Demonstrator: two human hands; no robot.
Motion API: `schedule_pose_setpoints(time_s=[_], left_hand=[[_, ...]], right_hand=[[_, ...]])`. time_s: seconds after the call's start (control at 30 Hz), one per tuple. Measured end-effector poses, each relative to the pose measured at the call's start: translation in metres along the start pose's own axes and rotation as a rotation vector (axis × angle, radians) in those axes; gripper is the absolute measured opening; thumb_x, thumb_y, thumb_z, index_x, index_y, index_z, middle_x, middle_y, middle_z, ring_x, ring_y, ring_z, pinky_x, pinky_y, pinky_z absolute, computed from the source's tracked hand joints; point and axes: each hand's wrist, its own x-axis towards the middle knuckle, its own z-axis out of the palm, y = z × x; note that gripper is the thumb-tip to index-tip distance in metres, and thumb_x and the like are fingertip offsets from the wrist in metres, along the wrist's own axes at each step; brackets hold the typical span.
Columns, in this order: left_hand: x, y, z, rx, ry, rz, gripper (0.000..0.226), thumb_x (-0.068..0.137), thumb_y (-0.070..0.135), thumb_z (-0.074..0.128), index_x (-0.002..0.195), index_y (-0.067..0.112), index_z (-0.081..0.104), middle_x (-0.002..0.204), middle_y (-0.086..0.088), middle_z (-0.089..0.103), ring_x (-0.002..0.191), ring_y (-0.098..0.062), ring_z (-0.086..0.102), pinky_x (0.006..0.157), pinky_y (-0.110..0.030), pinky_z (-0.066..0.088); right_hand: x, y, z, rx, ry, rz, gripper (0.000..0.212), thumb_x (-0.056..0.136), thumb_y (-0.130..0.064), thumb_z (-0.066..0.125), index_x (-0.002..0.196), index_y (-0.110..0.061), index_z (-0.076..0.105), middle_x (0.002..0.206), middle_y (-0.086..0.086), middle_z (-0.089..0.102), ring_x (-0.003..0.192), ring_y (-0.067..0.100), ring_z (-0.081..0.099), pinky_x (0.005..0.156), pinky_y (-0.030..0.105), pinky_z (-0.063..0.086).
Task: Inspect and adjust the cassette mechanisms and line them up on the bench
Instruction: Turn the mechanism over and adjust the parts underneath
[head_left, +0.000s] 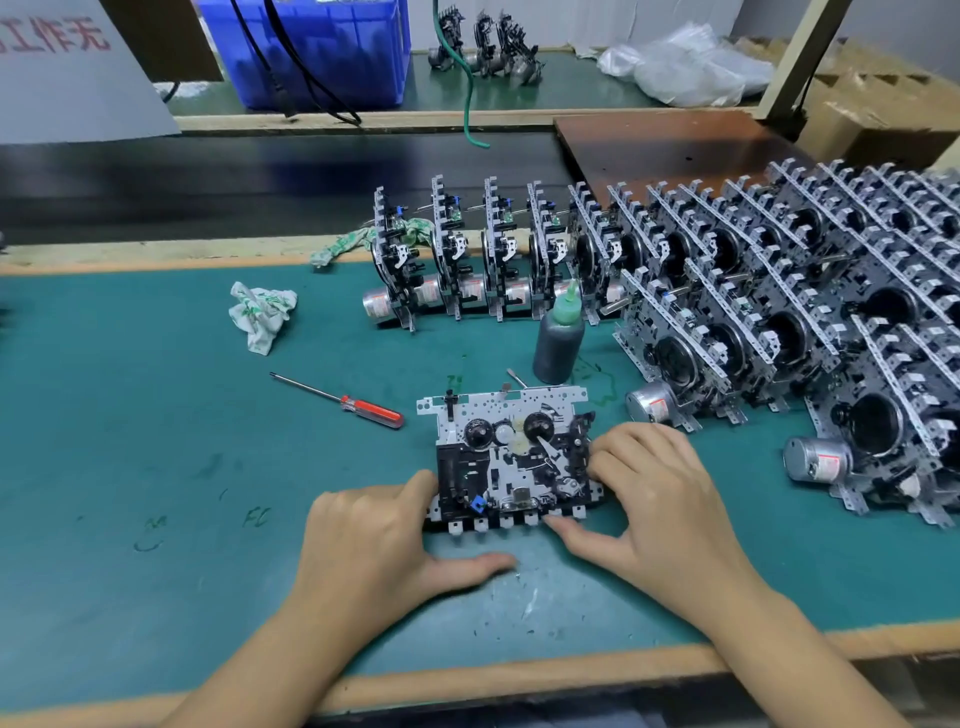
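— What are the hands doing, lower centre of the frame?

— Both are on one cassette mechanism (511, 457) lying flat on the green bench mat (156, 441). The left hand (374, 540) grips its lower left corner, fingers tucked at the edge, thumb stretched out along the mat beneath the row of tabs. The right hand (654, 493) holds the right side, fingers curled onto the black parts there, thumb pointing left under the lower edge.

— So the mechanism sits between them?

— Yes, just above and between the two hands, touching both.

— Any writing you can read?

— Faint green pen marks on the mat at lower left; one looks like "FC", the rest I cannot make out. Upper left of the frame, a grey sign (67, 62) carries red Chinese characters, cut off by the edge. The motor labels have red print, too small to read.

— And around them?

— Left of the mechanism lies a red-handled screwdriver (343, 401), tip pointing to the upper left. Just above the mechanism stands a dark bottle (560, 340) with a green nozzle. Behind it a row of upright mechanisms (467, 254) runs across the middle, meeting a dense block of stacked mechanisms (805, 291) filling the right side. A crumpled cloth (262, 314) lies at centre left, another by the row's left end. A blue crate (322, 52) sits at the top, with clear plastic bags (685, 65) at upper right.
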Motion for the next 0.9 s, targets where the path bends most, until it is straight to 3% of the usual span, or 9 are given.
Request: schedule_pose_setpoints(time_s=[0.17,0.3,0.43,0.57,0.73,0.9], left_hand=[[-0.0006,0.0034,0.0045,0.045,0.074,-0.093,0.063,0.066,0.072,0.052,0.046,0.014,0.038,0.031,0.001,0.03,0.025,-0.019,0.034,0.035,-0.021,0.021],[0.0006,-0.0022,0.0048,-0.014,0.015,-0.028,0.069,0.064,0.08,0.046,0.047,0.013,0.04,0.031,0.001,0.033,0.026,-0.021,0.039,0.033,-0.022,0.026],[0.002,-0.0031,0.0014,-0.063,-0.051,-0.006,0.073,0.057,0.085,0.046,0.048,0.013,0.041,0.032,0.002,0.036,0.027,-0.02,0.04,0.031,-0.025,0.031],[-0.0057,0.0011,0.0026,-0.062,-0.031,0.168,0.07,0.067,0.079,0.049,0.047,0.012,0.057,0.033,0.002,0.031,0.027,-0.017,0.035,0.032,-0.02,0.025],[-0.0033,0.0023,-0.0009,-0.028,0.06,0.104,0.075,0.086,0.073,0.035,0.045,0.012,0.05,0.032,0.002,0.034,0.026,-0.018,0.038,0.032,-0.019,0.025],[-0.0017,0.0005,-0.0028,-0.066,-0.019,0.114,0.071,0.077,0.077,0.042,0.048,0.012,0.046,0.034,0.004,0.035,0.028,-0.017,0.039,0.031,-0.019,0.027]], right_hand=[[0.0001,-0.0016,0.0003,0.071,-0.001,-0.035,0.051,0.07,-0.06,0.064,0.068,-0.01,0.058,0.077,-0.002,0.058,0.082,0.019,0.049,0.089,0.026,0.032],[0.0001,-0.001,0.0019,0.0,0.033,-0.04,0.048,0.072,-0.058,0.062,0.064,-0.01,0.059,0.074,-0.002,0.06,0.08,0.02,0.056,0.102,0.032,0.031],[-0.0002,-0.0001,0.0013,-0.058,0.007,-0.022,0.052,0.073,-0.063,0.057,0.066,-0.012,0.06,0.077,-0.003,0.06,0.081,0.019,0.059,0.104,0.038,0.03],[0.0004,0.0009,0.0006,-0.09,0.016,0.008,0.054,0.065,-0.064,0.058,0.067,-0.01,0.062,0.077,-0.003,0.062,0.078,0.019,0.06,0.101,0.044,0.033],[0.0001,0.0021,-0.0014,-0.05,0.008,-0.021,0.055,0.068,-0.067,0.058,0.067,-0.012,0.06,0.076,-0.004,0.059,0.078,0.018,0.057,0.103,0.039,0.032],[-0.0022,0.0015,-0.0005,-0.061,0.052,-0.018,0.059,0.072,-0.07,0.056,0.063,-0.012,0.062,0.074,-0.005,0.061,0.075,0.018,0.059,0.098,0.041,0.036]])
